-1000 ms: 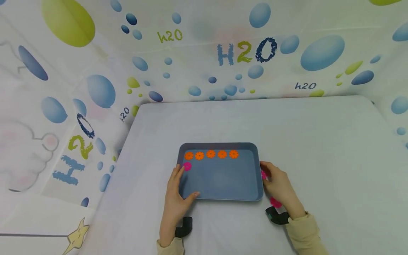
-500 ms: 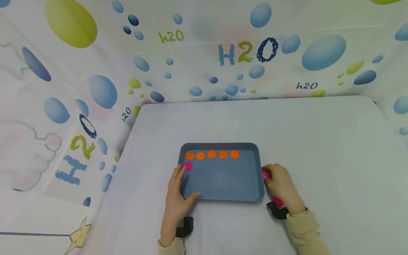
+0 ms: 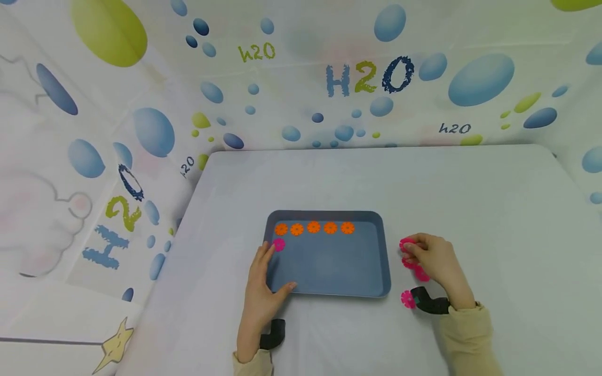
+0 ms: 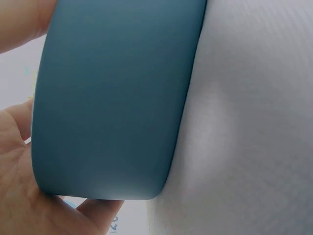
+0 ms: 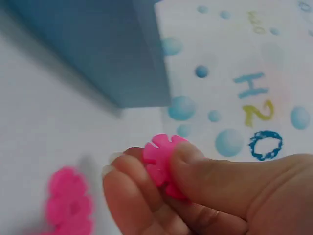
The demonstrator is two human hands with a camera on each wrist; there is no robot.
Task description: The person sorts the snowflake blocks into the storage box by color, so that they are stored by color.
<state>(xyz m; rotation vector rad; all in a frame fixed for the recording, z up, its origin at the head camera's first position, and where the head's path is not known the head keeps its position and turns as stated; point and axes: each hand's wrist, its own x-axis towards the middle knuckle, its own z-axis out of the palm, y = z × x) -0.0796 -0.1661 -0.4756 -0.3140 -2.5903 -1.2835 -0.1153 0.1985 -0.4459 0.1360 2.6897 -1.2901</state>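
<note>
Right fingers are pinching a pink flower-shaped plastic disc (image 5: 159,161) just outside the tray.
The right hand (image 3: 437,263) is gripping the disc between thumb and fingers above more pink discs (image 3: 421,273) lying on the white cloth-like tabletop (image 3: 470,198); the nearest one is partly hiding behind a black curved wrist attachment (image 3: 429,302). The left hand (image 3: 263,295) is spreading its fingers, resting them along the left side of a shallow blue-grey rectangular tray (image 3: 329,266), its thumb lying at the near rim. Inside, five orange flower-shaped discs (image 3: 313,227) are forming a row along the far wall, and a single pink disc (image 3: 279,245) is sitting below the leftmost, just beside the left fingertips.
</note>
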